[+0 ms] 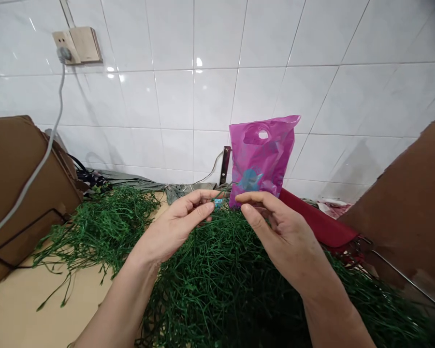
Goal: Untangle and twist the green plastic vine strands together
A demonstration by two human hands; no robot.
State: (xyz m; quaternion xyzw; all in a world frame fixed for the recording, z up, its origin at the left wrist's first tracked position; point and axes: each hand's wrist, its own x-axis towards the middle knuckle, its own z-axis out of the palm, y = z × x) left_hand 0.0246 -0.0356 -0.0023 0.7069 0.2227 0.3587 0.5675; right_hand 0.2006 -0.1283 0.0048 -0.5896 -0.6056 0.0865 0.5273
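Note:
A large tangle of thin green plastic stems [217, 275] lies beneath both hands. Above it, my left hand [190, 215] pinches one green stem between thumb and fingertips, and the stem's end pokes up toward the right. My right hand [275, 222] is a short gap away on the right, its thumb and index finger close together; whatever lies between them is too small to name. Just behind the hands stands a pink plastic bag [261, 154] with a cut-out handle and a blue shape on it.
A smaller green heap [112, 222] lies left on the tan tabletop [21, 309]. Cardboard boxes stand at left [21, 164] and right [409, 203]. A red item [315, 220] lies behind my right hand. A grey cable [39, 166] hangs from the wall socket [78, 46].

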